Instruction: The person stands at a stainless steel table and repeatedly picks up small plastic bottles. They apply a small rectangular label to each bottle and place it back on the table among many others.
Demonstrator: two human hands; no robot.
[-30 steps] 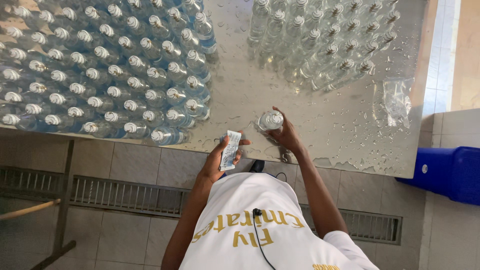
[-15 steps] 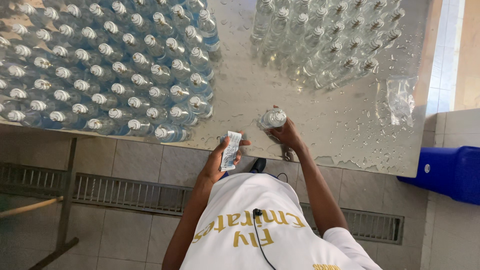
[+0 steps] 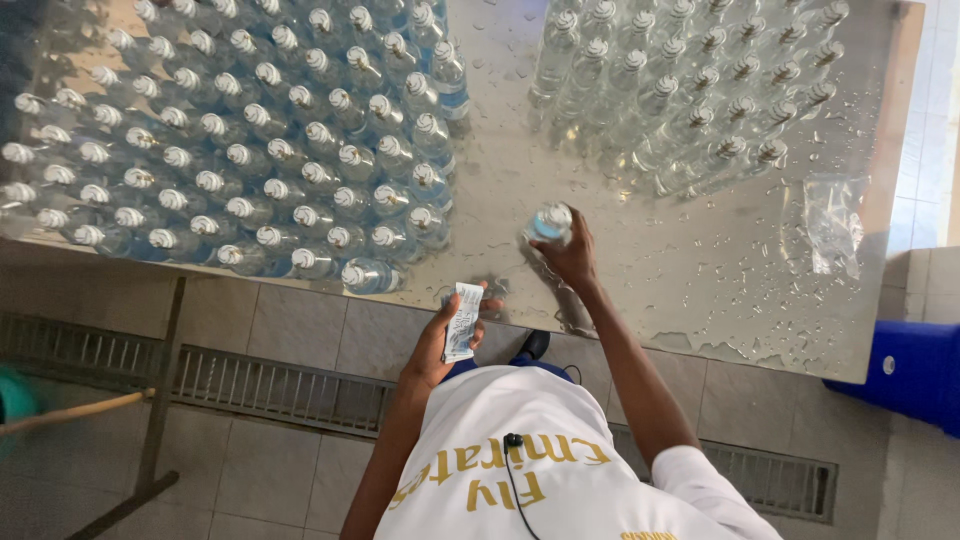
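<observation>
Gripping the water bottle point(image 3: 551, 222) by its neck with my right hand point(image 3: 572, 258) on the wet steel table point(image 3: 700, 280); left hand point(image 3: 440, 345) pinches a label strip point(image 3: 462, 322). Honestly, wrap it straight.

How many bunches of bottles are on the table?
2 bunches, plus one loose bottle. The big bunch stands on the left of the wet table, the smaller bunch at the top right. The right hand holds the single bottle between them. More may be out of view.
</observation>
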